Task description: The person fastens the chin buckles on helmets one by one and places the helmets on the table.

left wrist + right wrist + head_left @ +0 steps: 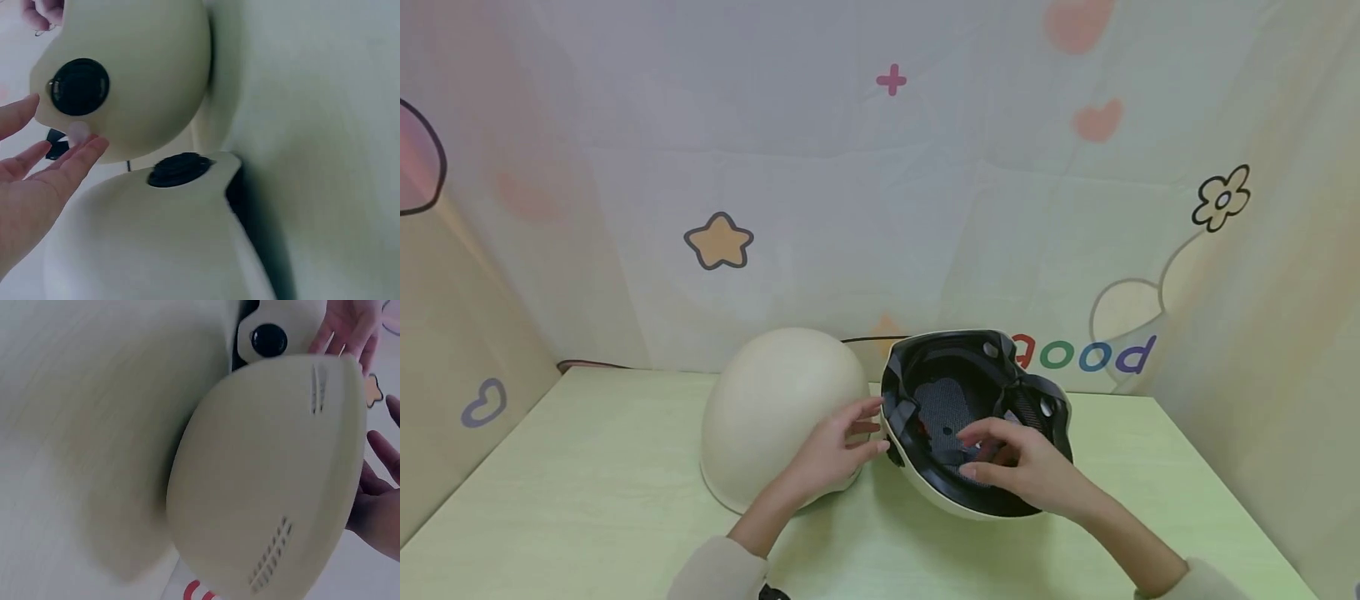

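Observation:
Two cream helmets are side by side on the table. The left helmet (778, 392) sits dome up. Its neighbour, the right helmet (943, 400), lies tipped over with its black padded inside and straps facing up toward me. My left hand (831, 450) is between the two, fingers spread and fingertips right at the tipped helmet's rim. In the left wrist view those fingertips are close to a round black disc (80, 87) on its side. Over the opening hangs my right hand (1037, 471), fingers loosely bent, nothing gripped. Vent slots (272, 553) mark the shell in the right wrist view.
A pale green table (587, 475) carries both helmets. Behind it hangs a printed curtain (820, 208) with stars, hearts and letters. A thin dark cable (595, 363) runs along the table's back edge, and curtain sides (1262, 375) close in the space.

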`<action>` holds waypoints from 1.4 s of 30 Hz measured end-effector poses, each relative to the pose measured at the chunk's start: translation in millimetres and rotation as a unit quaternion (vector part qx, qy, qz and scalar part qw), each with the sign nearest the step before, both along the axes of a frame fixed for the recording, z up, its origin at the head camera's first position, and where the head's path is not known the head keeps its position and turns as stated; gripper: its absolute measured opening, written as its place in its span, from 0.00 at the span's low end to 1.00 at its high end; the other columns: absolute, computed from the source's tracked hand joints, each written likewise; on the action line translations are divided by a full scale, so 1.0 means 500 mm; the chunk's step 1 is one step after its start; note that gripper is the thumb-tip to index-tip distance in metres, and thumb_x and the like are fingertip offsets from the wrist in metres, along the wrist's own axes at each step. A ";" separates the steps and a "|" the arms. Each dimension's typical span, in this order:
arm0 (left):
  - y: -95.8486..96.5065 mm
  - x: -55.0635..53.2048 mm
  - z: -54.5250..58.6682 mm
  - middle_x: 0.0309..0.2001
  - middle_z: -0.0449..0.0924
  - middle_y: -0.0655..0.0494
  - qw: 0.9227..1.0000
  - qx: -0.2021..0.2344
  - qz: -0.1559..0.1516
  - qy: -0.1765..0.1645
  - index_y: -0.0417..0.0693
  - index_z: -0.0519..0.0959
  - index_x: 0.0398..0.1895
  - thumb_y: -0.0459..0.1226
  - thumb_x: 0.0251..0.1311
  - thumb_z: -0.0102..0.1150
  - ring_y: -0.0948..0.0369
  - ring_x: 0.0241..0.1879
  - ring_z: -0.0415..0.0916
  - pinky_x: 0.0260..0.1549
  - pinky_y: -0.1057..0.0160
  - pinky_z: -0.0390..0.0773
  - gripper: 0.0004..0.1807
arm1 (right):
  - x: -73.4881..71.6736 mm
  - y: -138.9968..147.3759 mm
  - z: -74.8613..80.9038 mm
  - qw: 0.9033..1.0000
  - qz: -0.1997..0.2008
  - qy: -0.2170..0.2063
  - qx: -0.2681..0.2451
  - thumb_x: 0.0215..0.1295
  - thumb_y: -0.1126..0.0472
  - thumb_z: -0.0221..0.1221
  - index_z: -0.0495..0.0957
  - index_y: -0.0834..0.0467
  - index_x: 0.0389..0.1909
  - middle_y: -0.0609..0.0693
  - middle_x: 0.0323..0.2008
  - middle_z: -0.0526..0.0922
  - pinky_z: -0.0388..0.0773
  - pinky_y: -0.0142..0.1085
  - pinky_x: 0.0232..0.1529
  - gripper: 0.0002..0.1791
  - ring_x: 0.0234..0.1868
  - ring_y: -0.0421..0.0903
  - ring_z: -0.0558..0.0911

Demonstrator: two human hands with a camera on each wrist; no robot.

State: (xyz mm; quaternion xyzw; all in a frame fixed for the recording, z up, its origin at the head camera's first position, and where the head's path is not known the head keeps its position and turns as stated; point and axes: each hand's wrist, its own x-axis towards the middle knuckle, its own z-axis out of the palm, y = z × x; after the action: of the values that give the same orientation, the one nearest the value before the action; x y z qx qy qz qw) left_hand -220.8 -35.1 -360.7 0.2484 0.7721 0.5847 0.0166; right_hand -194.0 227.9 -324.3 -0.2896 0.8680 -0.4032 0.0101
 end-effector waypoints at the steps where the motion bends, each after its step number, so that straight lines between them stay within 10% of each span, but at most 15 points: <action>1: -0.001 0.000 -0.004 0.59 0.65 0.38 1.000 0.004 -0.006 -0.005 0.36 0.62 0.63 0.31 0.59 0.56 0.45 0.54 0.69 0.50 0.54 0.71 0.28 | 0.003 -0.006 -0.003 1.000 0.008 0.010 0.006 0.56 0.57 0.63 0.75 0.56 0.46 0.49 0.40 0.78 0.74 0.33 0.35 0.17 0.35 0.43 0.75; 14: -0.001 -0.006 -0.039 0.58 0.65 0.35 0.999 0.018 -0.038 -0.018 0.38 0.58 0.65 0.35 0.61 0.55 0.45 0.53 0.70 0.53 0.48 0.66 0.31 | 0.026 -0.028 -0.016 0.996 0.021 0.049 0.072 0.50 0.57 0.67 0.75 0.55 0.46 0.43 0.38 0.76 0.72 0.32 0.36 0.21 0.36 0.40 0.71; 42: 0.010 -0.019 -0.046 0.62 0.62 0.41 0.999 -0.018 -0.022 -0.035 0.49 0.55 0.68 0.40 0.60 0.56 0.46 0.57 0.65 0.55 0.44 0.62 0.34 | 0.015 0.027 0.006 0.993 -0.022 0.116 0.018 0.50 0.68 0.65 0.79 0.56 0.42 0.45 0.35 0.78 0.73 0.32 0.32 0.16 0.33 0.40 0.73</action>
State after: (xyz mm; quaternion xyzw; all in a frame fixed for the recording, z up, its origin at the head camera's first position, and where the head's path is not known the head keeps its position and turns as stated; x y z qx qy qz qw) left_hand -230.2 -30.3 -383.8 0.2445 0.7760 0.5782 0.0607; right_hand -186.4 241.5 -321.0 -0.3148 0.8767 -0.3511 -0.0945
